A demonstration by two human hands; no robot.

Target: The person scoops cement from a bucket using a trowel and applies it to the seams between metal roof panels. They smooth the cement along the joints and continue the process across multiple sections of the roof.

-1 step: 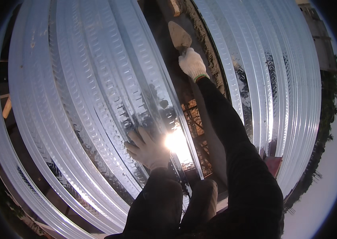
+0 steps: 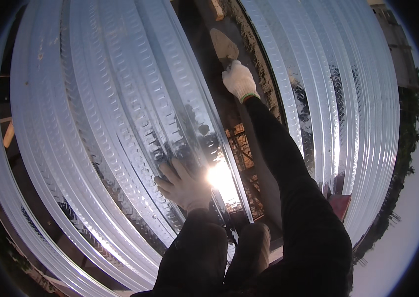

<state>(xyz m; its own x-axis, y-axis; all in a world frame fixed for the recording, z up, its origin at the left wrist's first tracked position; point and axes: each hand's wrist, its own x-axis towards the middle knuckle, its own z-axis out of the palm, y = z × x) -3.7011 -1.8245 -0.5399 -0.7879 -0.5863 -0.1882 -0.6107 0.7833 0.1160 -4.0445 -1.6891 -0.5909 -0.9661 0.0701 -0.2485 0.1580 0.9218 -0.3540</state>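
My right hand (image 2: 240,80), in a white knit glove, is closed around the handle of a trowel (image 2: 225,45). Its pointed blade, coated in grey-brown mortar, reaches away from me over the dark gap between the metal sheets; the handle is mostly hidden by my fingers. Nearer to me, my left hand (image 2: 184,187) wears a glove too and lies flat with fingers spread on the ribbed, shiny metal decking (image 2: 135,84) left of the gap. Strong sun glare beside it washes out part of the sheet.
More ribbed metal decking (image 2: 318,74) covers the right side. A rough mortar edge (image 2: 255,54) runs along the gap, and reddish rubble or brickwork (image 2: 243,148) shows lower down in it. A piece of wood (image 2: 217,10) sits at the gap's far end. Greenery (image 2: 410,133) borders the far right.
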